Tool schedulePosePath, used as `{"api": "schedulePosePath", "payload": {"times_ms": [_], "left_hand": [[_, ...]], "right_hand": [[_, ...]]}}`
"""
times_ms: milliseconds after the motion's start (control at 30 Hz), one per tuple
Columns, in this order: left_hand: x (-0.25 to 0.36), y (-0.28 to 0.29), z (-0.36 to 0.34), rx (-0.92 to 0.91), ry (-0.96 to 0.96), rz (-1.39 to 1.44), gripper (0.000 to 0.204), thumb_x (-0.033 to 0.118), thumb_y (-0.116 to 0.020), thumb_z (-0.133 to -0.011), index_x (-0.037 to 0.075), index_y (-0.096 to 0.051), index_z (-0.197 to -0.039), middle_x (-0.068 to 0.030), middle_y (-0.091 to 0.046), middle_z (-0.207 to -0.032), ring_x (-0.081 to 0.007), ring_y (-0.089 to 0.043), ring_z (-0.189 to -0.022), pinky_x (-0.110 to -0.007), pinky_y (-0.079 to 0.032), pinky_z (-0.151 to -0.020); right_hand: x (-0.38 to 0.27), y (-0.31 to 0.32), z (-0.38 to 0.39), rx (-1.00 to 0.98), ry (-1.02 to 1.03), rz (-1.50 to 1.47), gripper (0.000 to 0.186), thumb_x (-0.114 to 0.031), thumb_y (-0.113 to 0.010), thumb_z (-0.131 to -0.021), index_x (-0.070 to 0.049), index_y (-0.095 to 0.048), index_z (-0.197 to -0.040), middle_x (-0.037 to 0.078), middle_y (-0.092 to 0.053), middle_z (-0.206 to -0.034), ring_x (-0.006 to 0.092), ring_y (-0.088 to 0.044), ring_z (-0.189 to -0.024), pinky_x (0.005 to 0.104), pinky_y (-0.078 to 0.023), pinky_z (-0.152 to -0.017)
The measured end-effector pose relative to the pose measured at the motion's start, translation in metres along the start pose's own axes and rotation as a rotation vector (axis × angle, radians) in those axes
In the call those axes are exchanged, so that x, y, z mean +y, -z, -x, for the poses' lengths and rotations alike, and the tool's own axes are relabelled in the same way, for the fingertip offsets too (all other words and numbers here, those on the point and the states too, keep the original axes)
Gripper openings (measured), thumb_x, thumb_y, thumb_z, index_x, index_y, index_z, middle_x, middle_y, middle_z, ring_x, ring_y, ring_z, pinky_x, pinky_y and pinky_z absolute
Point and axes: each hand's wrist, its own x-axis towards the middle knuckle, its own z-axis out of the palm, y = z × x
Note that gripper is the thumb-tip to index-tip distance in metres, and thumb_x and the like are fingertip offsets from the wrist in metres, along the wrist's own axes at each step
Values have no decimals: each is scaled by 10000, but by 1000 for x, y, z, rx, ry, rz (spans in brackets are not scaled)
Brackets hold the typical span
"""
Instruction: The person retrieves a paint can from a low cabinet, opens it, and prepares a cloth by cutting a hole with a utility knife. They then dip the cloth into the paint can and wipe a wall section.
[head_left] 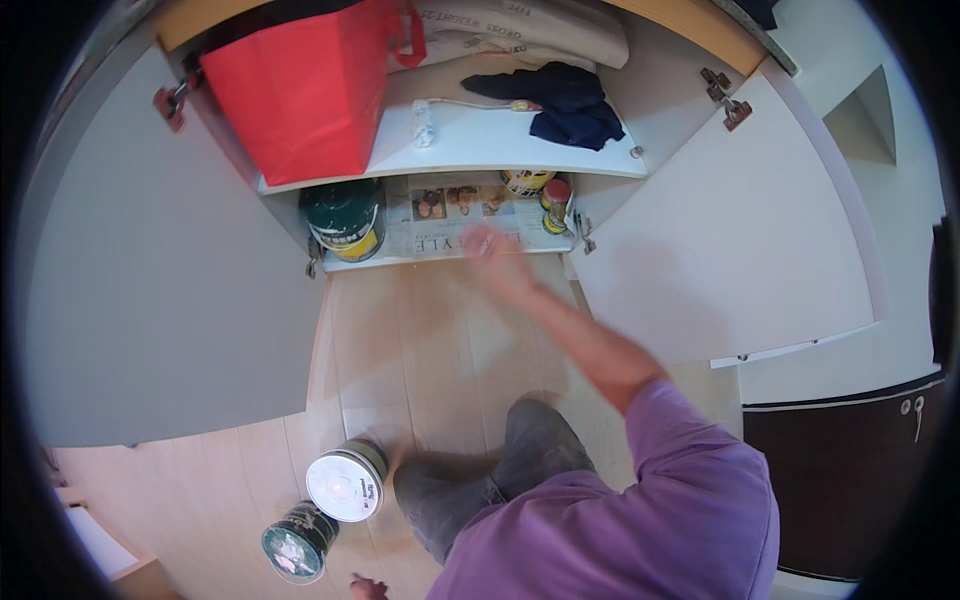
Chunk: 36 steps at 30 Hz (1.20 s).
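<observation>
My right hand (pixel 484 245) reaches to the front edge of the cabinet's lower shelf, over a newspaper (pixel 400 215) that lines it. Motion smears its fingers, so I cannot tell whether they are open or closed. Left of it on that shelf stands a large dark green paint bucket (pixel 343 215). To its right are small yellow-and-red tins (pixel 556 203) and another tin (pixel 527 181) partly under the upper shelf. At the lower edge, my left hand (pixel 368 587) shows only in part, fingers apart, near a white-lidded bucket (pixel 345 486) and a green-lidded can (pixel 297 545) on the floor.
On the upper shelf (pixel 395 150) are a red bag (pixel 300 95), a paint roller (pixel 424 124), dark cloth (pixel 575 105) and a pale sack (pixel 540 30). Two cabinet doors, left (pixel 170 270) and right (pixel 740 220), swing wide. A dark cabinet (pixel 835 490) stands at right.
</observation>
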Motion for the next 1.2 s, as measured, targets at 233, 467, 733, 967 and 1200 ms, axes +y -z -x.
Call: {"api": "schedulePosePath", "payload": {"times_ms": [233, 467, 733, 967, 1200], "left_hand": [[141, -87, 50, -405, 76, 139, 432, 297, -575, -1036, -72, -581, -1260, -179, -691, -841, -287, -691, -557, -412, -583, -439], [276, 7, 47, -163, -548, 496, 313, 260, -500, -1084, -7, -614, -1202, -111, -666, -1000, -213, -684, -797, -342, -590, -647], [506, 171, 9, 389, -1099, 647, 605, 428, -499, -1064, 64, -405, -1538, -163, -386, -1579, -297, -396, -1446, -498, -317, -1182], [552, 105, 124, 418, -1045, 865, 561, 353, -611, -1056, -60, -494, -1418, -155, -549, -1433, -240, -533, -1283, -376, -432, -1093], [537, 80, 142, 506, -1102, 715, 532, 346, -582, -1075, -91, -521, -1371, -170, -596, -1368, -228, -582, -1201, -358, -462, -1047]], "right_hand": [[36, 248, -231, 160, -20, 921, 661, -330, -731, -879, -270, -485, -1490, 183, -561, -1458, 399, -496, -1381, 578, -444, -1091], [-32, 296, -109, 692, 147, -117, 431, -192, -643, -950, 6, -597, -1330, 201, -698, -1178, 300, -661, -1116, 364, -490, -991], [6, 360, 171, 568, -39, -220, 359, -289, -677, -945, 21, -626, -1119, 110, -675, -1065, 228, -662, -974, 399, -546, -890], [-37, 396, 252, 449, 16, -463, 195, -201, -661, -940, -11, -619, -926, 100, -636, -870, 199, -610, -818, 328, -500, -781], [-3, 412, 300, 752, -286, 54, 118, -45, -607, -953, -13, -556, -1055, 123, -636, -923, 193, -618, -814, 349, -515, -796]]}}
